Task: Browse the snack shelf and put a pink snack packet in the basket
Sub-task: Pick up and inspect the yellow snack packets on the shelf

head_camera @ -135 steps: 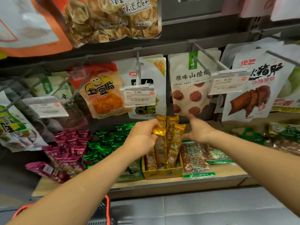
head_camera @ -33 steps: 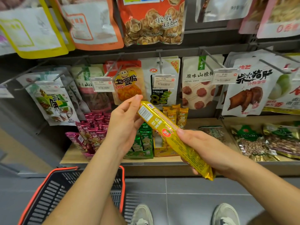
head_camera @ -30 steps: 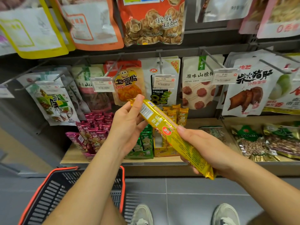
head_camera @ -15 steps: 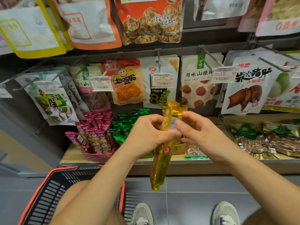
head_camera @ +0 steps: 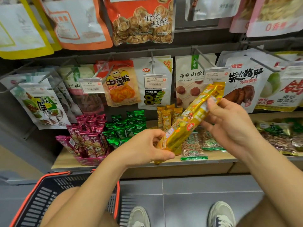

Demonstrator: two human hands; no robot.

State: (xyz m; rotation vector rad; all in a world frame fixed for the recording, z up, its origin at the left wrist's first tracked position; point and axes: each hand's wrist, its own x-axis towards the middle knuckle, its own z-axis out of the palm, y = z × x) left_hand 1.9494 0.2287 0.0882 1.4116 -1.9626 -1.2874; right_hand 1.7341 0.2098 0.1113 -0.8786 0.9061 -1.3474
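The person holds 1 long yellow packet (head_camera: 191,122) in front of the wooden shelf (head_camera: 65,159), slanting from low left to high right. The left hand (head_camera: 144,148) pinches the packet's lower end, thumb under it and fingers curled over the edge. The right hand (head_camera: 229,126) grips the upper part, thumb pressed on the front near a white label and the other fingers wrapped behind.

The pink snack packets (head_camera: 88,136) stand upright in a pink display tray at the shelf's left end, well apart from both hands. Just right of them on the shelf is a cluster of green packets (head_camera: 126,128). Further right, more yellow packets (head_camera: 165,117) stand upright toward the back of the shelf, partly hidden behind the held one. Flat bags of peanuts (head_camera: 192,148) lie near the shelf's front edge, below the held packet.

Above the shelf, pouches hang on metal hooks, among them an orange "SPICY" bag (head_camera: 121,86), with price tags reading 3.90 (head_camera: 91,85) and 5.90 (head_camera: 155,81).

Below the shelf's left end, the dark basket (head_camera: 42,199) with its orange rim sits low, partly covered by the left forearm. What it holds cannot be told. 2 light shoes (head_camera: 139,217) stand on the grey tiles below the shelf's front.
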